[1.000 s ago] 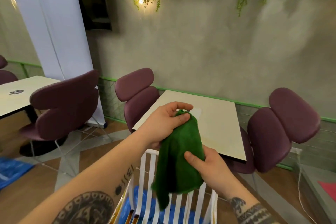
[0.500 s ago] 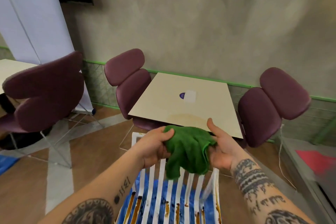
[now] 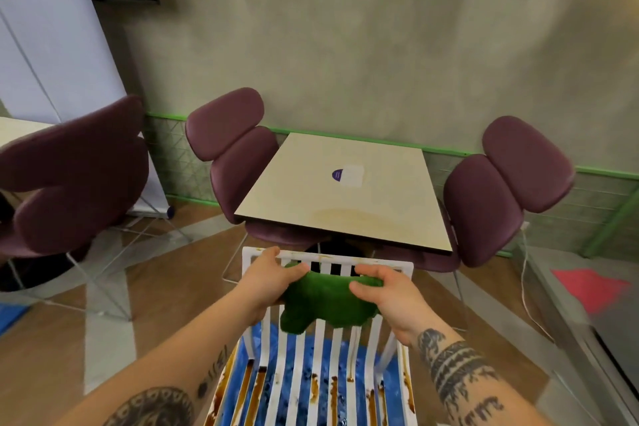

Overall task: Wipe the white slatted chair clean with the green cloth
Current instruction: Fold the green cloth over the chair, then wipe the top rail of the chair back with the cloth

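Green cloth (image 3: 325,304) pinched at 9 o'clock by left hand (image 3: 273,277), 3 o'clock by right hand (image 3: 387,290); spread taut, likely to wipe white slatted chair (image 3: 332,257) backrest.

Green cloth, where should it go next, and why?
Probably press the green cloth down onto the brown streaks on the white slatted chair seat: the left hand and right hand hold it bunched by the backrest, above those stains.
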{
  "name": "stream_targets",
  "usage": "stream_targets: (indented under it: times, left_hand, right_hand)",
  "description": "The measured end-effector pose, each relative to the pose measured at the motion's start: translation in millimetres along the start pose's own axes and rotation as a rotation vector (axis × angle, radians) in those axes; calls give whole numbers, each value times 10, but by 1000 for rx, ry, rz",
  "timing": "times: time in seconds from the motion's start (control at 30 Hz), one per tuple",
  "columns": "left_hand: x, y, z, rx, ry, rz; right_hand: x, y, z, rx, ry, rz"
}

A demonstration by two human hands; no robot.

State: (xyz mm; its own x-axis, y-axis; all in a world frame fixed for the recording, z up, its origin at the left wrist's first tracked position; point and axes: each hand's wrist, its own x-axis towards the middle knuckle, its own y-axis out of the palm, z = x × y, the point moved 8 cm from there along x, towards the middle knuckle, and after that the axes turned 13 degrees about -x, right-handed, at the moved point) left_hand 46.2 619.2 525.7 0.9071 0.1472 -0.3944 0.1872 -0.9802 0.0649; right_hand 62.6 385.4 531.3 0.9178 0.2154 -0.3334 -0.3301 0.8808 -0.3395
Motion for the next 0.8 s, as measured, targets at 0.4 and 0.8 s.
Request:
stream_targets:
  times: [0.4, 0.8]
  left_hand:
    - [-380, 353, -377, 781, 351, -20]
    - [-346, 78, 770, 227, 171, -176]
  right_hand:
    - [67, -306, 185, -864, -305, -134]
    - [53, 206, -694, -154, -135, -105]
